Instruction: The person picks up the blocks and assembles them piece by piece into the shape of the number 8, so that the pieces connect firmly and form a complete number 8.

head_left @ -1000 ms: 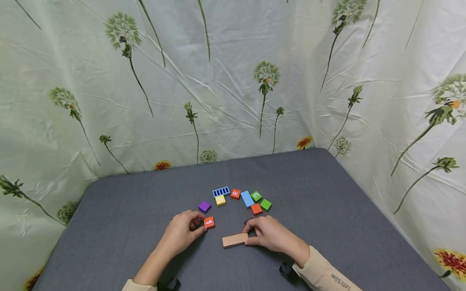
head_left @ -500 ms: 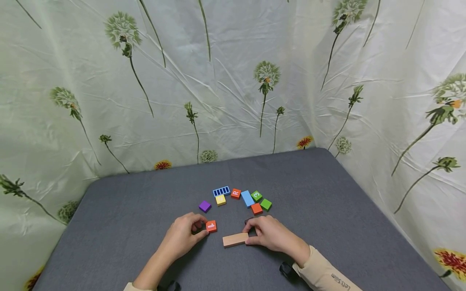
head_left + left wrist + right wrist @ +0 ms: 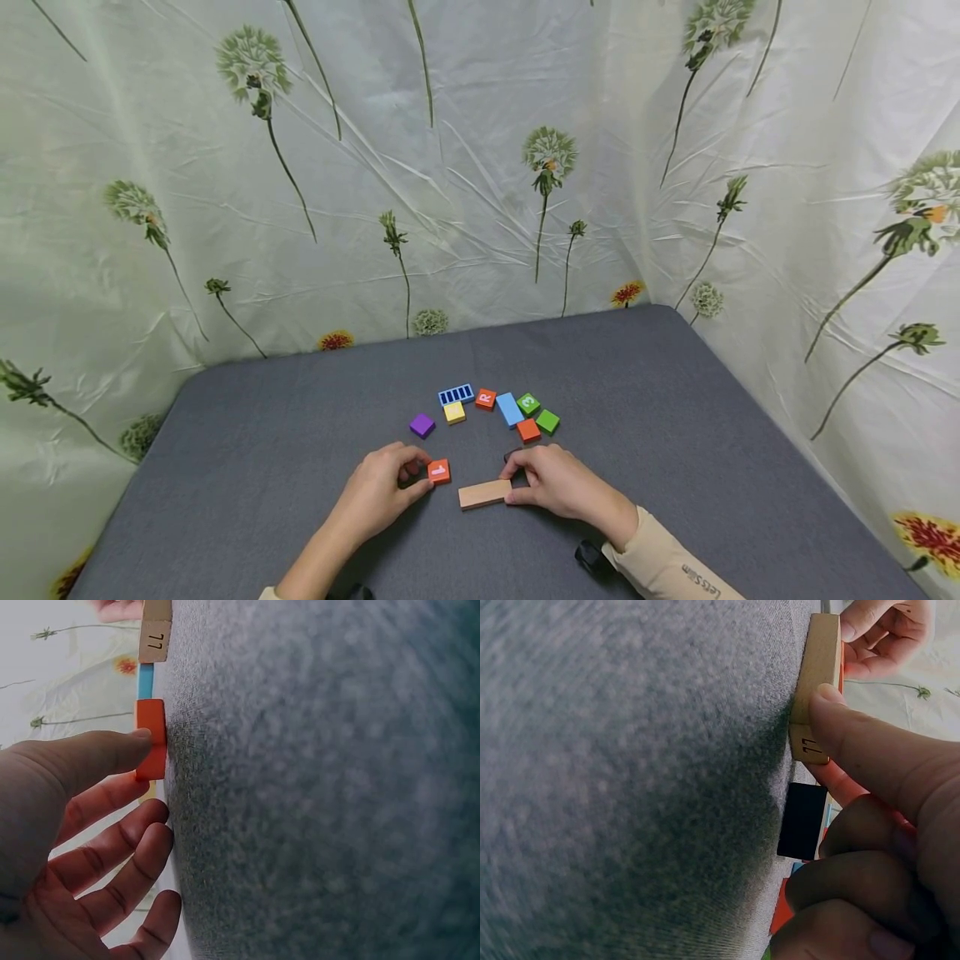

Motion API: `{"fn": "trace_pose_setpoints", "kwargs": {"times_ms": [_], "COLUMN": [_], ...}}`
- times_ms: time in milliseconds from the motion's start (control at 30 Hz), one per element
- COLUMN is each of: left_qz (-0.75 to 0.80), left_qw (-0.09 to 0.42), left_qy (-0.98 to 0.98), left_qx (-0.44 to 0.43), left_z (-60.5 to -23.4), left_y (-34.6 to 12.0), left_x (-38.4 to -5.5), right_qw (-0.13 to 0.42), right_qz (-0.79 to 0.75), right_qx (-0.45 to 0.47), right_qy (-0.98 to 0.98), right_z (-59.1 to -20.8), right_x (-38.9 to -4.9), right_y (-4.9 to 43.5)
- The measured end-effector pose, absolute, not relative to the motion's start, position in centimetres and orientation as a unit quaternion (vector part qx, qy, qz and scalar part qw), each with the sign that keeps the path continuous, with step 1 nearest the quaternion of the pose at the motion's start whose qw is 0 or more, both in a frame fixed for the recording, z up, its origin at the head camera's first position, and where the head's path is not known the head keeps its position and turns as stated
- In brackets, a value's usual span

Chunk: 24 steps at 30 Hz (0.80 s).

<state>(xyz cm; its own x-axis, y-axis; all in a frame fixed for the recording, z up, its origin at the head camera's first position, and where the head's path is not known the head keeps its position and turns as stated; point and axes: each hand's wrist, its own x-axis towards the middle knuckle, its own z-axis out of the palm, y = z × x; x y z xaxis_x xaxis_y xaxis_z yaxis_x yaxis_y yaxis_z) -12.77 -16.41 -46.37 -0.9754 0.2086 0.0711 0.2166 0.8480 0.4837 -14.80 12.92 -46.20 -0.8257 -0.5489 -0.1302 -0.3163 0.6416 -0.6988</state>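
Note:
My left hand (image 3: 378, 492) pinches a red square block (image 3: 438, 472) marked with a white 1 between thumb and index finger; the other fingers curl loosely beside it in the left wrist view. To its right, my right hand (image 3: 558, 482) holds the right end of a plain wooden block (image 3: 483, 495) by thumb and index finger. That block lies flat, and its end face carries a printed 77 in the right wrist view. A small gap separates the red block from the wooden one. Behind my right fingers sits a black block (image 3: 802, 821), mostly hidden in the head view.
Farther back on the grey table (image 3: 285, 417) lie a purple block (image 3: 422, 426), a yellow block (image 3: 453, 412), a blue striped block (image 3: 456, 394), a red R block (image 3: 486, 399), a blue block (image 3: 510, 410), a red block (image 3: 528, 430) and two green blocks (image 3: 547, 422).
My left hand has slid the red numbered block toward me and to the right, closer to the wooden block. The right hand and wooden block have stayed in place.

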Motion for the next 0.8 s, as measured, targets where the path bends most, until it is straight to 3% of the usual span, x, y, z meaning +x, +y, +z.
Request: {"fn": "trace_pose_setpoints", "kwargs": {"times_ms": [367, 433, 800], "left_qz": [-0.261, -0.26, -0.25], "left_qw": [0.012, 0.011, 0.013], "left_qy": [-0.956, -0.956, -0.957], "left_qx": [-0.135, -0.138, -0.147], "left_z": [-46.3, -46.3, -46.7], "left_y": [-16.3, -16.3, -16.0], "left_x": [-12.5, -12.5, -12.3], "right_qw": [0.165, 0.166, 0.173], "right_qz": [-0.341, -0.345, -0.325], "right_qx": [-0.242, -0.241, -0.219], "right_qy": [0.893, 0.892, 0.904], "right_z": [-48.1, -46.4, -45.5], "right_x": [-15.6, -14.9, -14.3], "right_y": [13.2, 12.9, 12.2]}}
